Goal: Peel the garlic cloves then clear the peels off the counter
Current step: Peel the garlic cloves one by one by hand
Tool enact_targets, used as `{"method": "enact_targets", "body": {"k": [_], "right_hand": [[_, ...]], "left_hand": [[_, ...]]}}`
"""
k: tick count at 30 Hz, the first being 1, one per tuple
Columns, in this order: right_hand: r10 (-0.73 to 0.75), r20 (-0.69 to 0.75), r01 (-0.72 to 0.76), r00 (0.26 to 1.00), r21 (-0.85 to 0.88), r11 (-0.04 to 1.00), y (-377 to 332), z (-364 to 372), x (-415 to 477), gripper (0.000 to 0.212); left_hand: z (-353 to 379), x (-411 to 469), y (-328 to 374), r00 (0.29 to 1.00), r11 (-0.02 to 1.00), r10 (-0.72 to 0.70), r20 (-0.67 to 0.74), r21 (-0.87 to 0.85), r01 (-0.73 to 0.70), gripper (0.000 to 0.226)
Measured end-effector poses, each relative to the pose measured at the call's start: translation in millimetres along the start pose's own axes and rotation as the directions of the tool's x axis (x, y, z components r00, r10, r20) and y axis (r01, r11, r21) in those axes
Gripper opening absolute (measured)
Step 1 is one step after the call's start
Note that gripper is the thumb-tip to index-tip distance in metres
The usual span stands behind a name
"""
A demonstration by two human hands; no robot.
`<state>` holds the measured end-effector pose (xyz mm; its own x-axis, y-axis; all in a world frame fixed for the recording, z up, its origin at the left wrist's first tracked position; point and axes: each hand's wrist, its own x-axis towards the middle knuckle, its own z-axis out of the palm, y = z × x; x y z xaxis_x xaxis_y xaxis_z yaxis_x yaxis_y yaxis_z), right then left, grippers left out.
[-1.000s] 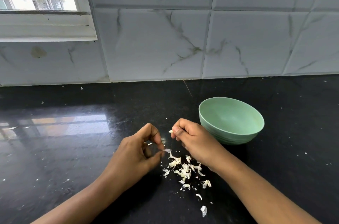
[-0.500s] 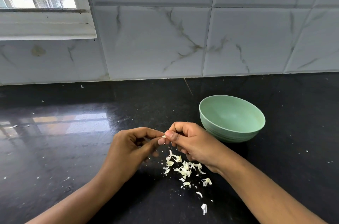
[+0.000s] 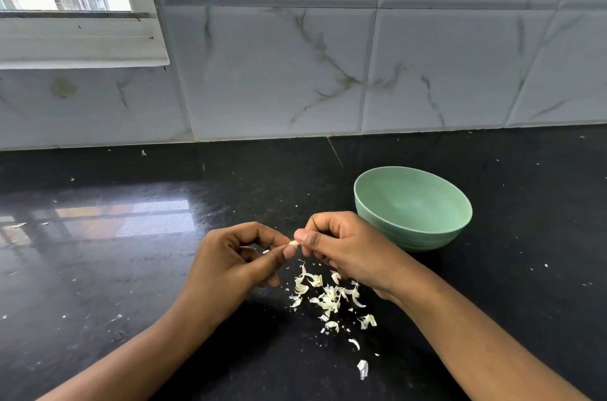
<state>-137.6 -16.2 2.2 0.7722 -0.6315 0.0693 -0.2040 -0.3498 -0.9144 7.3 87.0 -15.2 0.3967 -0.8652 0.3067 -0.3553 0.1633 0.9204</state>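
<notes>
A small pale garlic clove (image 3: 293,243) is pinched between the fingertips of both hands just above the black counter (image 3: 131,269). My left hand (image 3: 236,259) holds it from the left with thumb and forefinger, its other fingers curled. My right hand (image 3: 341,246) pinches it from the right. A loose heap of whitish garlic peels (image 3: 328,295) lies on the counter directly below the hands, with a few stray bits trailing toward me. A pale green bowl (image 3: 413,207) stands just right of my right hand; its visible inside looks bare.
A white marble-tile wall (image 3: 328,72) closes off the back of the counter. A window with a white sill (image 3: 78,39) is at the upper left. Tiny white flecks dot the counter.
The hands were apart a second ago; they have come together and risen slightly, now both pinching the clove. The peel heap and the bowl stay put.
</notes>
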Motion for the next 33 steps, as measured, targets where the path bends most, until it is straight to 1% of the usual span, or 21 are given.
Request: {"method": "enact_targets", "body": {"k": [2,4,5,8,12,14,17,19,23,26,29,32,33], "right_hand": [[0.012,-0.049,-0.009,0.999,0.06,0.998,0,-5,0,0.023],[0.012,-0.064,-0.005,0.998,0.109,0.994,1,-8,1,0.013],[0.012,-0.051,-0.005,0.999,0.131,0.991,1,-8,1,0.009],[0.023,0.027,-0.028,0.999,0.199,0.98,0,-6,-1,0.007],[0.02,0.082,-0.039,0.996,0.237,0.971,-1,-3,-2,0.003],[0.02,0.092,-0.043,0.996,0.253,0.967,0,-3,-1,0.004],[0.03,0.123,-0.069,0.992,0.325,0.943,0,-4,-1,0.006],[0.04,0.132,-0.086,0.99,0.358,0.93,0,-5,-1,0.007],[0.03,0.12,-0.071,0.992,0.351,0.934,-1,-3,-2,0.007],[0.003,0.095,-0.034,0.996,0.329,0.944,-2,0,-1,0.007],[-0.02,0.085,-0.01,0.996,0.335,0.942,-1,2,-1,0.006],[-0.041,0.067,0.012,0.997,0.379,0.925,-1,2,0,0.008],[-0.053,0.056,0.028,0.997,0.38,0.925,-2,2,0,0.008]], "left_hand": [[0,0,1,1.0,1.0,-0.009,-0.019,-0.013,0.009,0.013],[-1,0,1,1.0,1.0,-0.014,-0.025,-0.014,0.014,0.014],[-1,0,2,1.0,1.0,-0.011,-0.023,-0.002,0.011,0.015],[-3,0,-1,0.999,0.998,0.026,-0.035,0.062,-0.024,0.023],[-3,-1,-5,0.996,0.988,0.09,-0.027,0.128,-0.086,0.022],[-2,-2,-4,0.996,0.989,0.089,-0.001,0.116,-0.088,0.02],[-2,-1,-3,0.998,0.999,0.05,0.049,-0.008,-0.049,0.009],[-1,0,-2,0.997,0.996,-0.002,0.08,-0.091,0.01,0.006],[-1,2,-3,0.98,0.966,-0.118,0.163,-0.212,0.151,0.008],[-2,3,-4,0.971,0.954,-0.149,0.186,-0.231,0.19,0.006],[1,3,-3,0.971,0.961,-0.161,0.174,-0.197,0.194,0.013],[4,2,-2,0.949,0.935,-0.26,0.18,-0.199,0.294,0.014],[4,2,-2,0.94,0.923,-0.285,0.187,-0.21,0.322,0.017]]}}
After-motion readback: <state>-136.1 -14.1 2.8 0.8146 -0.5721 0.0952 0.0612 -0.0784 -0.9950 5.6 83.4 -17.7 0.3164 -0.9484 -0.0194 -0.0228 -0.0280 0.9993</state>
